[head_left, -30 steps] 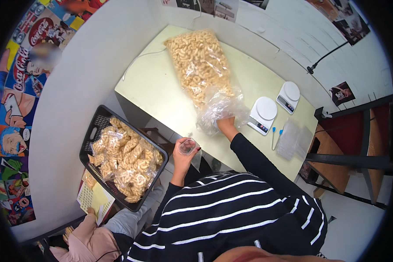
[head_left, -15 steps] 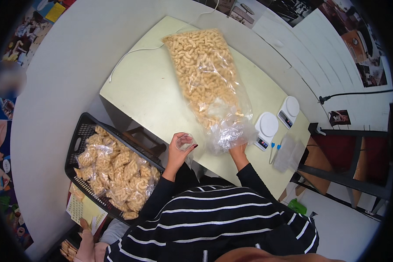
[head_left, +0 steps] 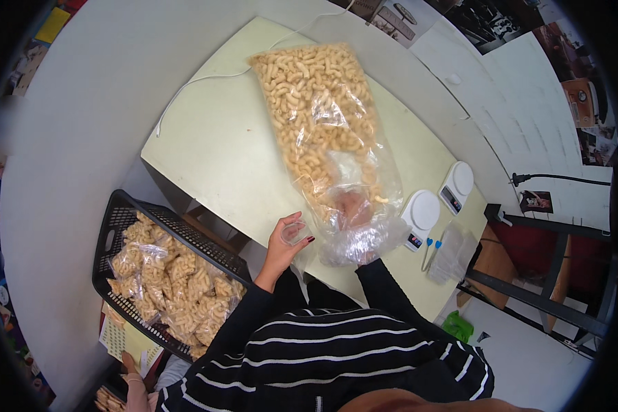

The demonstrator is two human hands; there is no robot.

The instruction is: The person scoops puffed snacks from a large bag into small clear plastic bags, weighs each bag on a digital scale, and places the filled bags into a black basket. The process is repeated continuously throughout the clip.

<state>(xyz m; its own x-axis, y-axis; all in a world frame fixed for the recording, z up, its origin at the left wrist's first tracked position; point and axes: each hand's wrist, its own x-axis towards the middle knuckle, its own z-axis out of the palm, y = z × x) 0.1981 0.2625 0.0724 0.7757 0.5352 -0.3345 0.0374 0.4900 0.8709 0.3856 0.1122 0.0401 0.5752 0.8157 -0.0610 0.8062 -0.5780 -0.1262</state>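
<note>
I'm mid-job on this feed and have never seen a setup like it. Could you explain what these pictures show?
There's no machine: you're seeing a person's two bare hands. Each picture comes from a fisheye camera worn on the head, looking down, so straight edges bend. The left hand holds a clear cup. The right hand is inside a large clear bag of curled snacks; whether it grips any is unclear. The bag lies on a pale table with two white scales. A black crate holds smaller bags.
</note>
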